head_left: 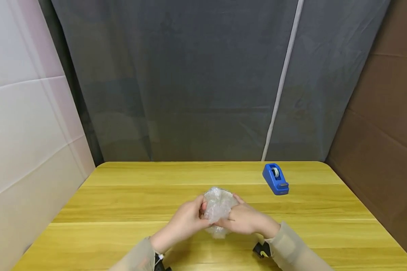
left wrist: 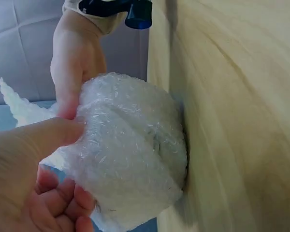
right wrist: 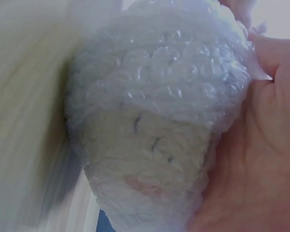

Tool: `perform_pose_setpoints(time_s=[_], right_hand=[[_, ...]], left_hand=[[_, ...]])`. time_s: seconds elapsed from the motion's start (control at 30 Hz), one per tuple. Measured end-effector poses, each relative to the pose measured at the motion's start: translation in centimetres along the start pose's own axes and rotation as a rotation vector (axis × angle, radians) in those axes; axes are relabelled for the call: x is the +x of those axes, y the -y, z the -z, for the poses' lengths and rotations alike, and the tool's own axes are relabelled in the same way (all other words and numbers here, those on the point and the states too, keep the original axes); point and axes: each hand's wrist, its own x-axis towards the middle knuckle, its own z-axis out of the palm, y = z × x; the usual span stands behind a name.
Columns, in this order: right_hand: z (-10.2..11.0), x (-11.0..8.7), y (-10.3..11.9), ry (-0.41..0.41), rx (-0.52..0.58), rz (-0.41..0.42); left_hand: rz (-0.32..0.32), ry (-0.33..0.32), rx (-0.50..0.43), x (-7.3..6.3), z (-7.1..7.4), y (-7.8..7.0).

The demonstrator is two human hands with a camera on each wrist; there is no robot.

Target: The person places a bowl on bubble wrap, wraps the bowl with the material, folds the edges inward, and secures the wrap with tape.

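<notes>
A rounded bundle in clear bubble wrap (head_left: 220, 203) is between the two hands, close over the table. Through the film in the right wrist view, the beige thing inside (right wrist: 145, 150) shows a few short dark marks and a reddish patch; its kind stays hidden. My left hand (head_left: 188, 216) grips the bundle's left side, the thumb pressing on the film and the fingers curled beneath. From the opposite side my right hand (head_left: 245, 218) holds it, thumb near the left thumb. In the left wrist view a loose flap of wrap (left wrist: 19, 106) sticks out behind the thumbs.
On the wooden table (head_left: 122, 203), a blue tape dispenser (head_left: 276, 180) with a roll in it stands toward the back right. A dark grey curtain (head_left: 196, 82) hangs behind the table, with a white panel (head_left: 30, 113) at left and a brown one (head_left: 383, 113) at right.
</notes>
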Motion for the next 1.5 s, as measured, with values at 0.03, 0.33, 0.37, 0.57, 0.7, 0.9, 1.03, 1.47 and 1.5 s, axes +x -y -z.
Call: perform_pose_setpoints(time_s=[0.03,0.33,0.37,0.57,0.7,0.9,1.03,1.47,1.5], right_hand=[[0.0,0.1,0.0,-0.001,0.002,0.0],[0.0,0.3,0.2,-0.042,0.049,-0.005],[0.0,0.3,0.2,-0.054,0.05,-0.005],[-0.1,0.4,0.1,-0.108,0.077,-0.045],[0.0,0.3,0.1,-0.122,0.083,-0.062],[-0.3,0.5,0.1,-0.122,0.081,-0.032],[-0.4,0.5,0.0,-0.11,0.056,-0.001],[0.4,0.9,-1.8,-0.039,0.27,0.058],[0.4,0.8,-1.9,-0.035,0.288,0.06]], left_hand=[[0.003,-0.007,-0.006,-0.2,0.1,0.0],[-0.186,0.004,0.019,-2.1,1.9,-0.4],[-0.233,0.006,0.061,-2.3,2.0,-0.5],[-0.378,0.073,0.395,-2.7,2.0,-1.5],[-0.357,0.128,0.528,-2.8,1.6,-2.2],[-0.311,0.057,0.643,-2.7,0.4,-2.8],[-0.262,-0.042,0.675,-2.0,-0.5,-3.0],[-0.126,-0.018,0.687,0.4,-1.1,-3.0],[-0.115,0.001,0.684,0.6,-1.1,-3.0]])
